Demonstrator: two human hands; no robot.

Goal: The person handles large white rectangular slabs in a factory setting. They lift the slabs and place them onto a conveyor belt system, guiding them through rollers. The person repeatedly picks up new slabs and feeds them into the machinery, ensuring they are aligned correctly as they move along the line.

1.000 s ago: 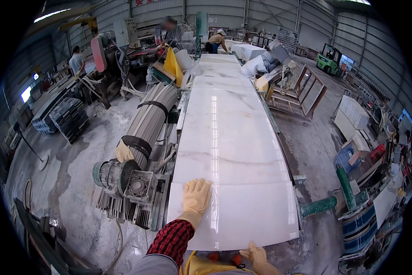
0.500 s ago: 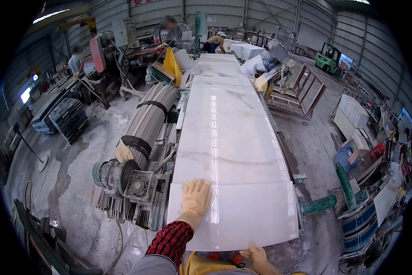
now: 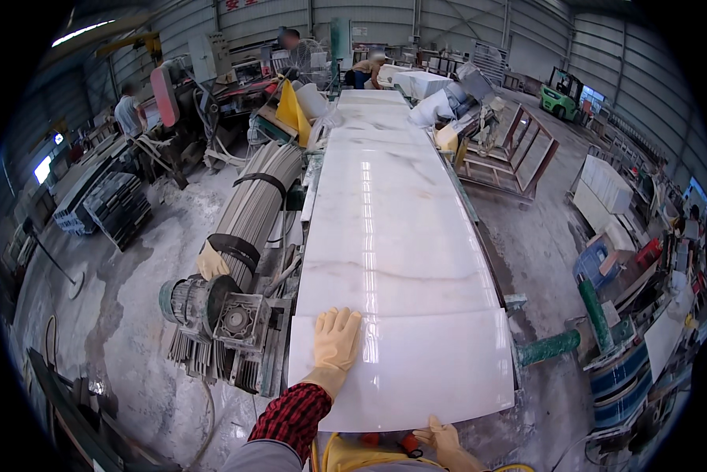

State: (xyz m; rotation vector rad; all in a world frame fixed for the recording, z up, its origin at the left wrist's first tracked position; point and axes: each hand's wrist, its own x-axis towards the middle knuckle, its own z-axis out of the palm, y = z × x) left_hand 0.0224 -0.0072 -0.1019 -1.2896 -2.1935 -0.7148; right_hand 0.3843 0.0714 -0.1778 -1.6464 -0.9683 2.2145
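Note:
A glossy white marble slab (image 3: 432,362) with faint grey veins lies flat in front of me, its far edge meeting a longer veined slab (image 3: 416,228). My left hand (image 3: 337,342), in a cream rubber glove, rests palm down near the slab's left side, fingers stretched out. At the near edge, right of the middle, my gloved right hand (image 3: 441,440) grips the slab's rim. Some of its fingers are hidden. A red-and-black checked sleeve (image 3: 292,417) covers my left forearm.
Left of the slabs stand a grey motor (image 3: 192,307) and a strapped bundle of strips (image 3: 255,204) with a loose glove (image 3: 212,261) on it. A green roller (image 3: 548,347) juts out at right. A person (image 3: 365,71) bends over the far end.
Both my hands keep their places on the slab. At the far end, the bending person has leaned lower and shifted slightly left.

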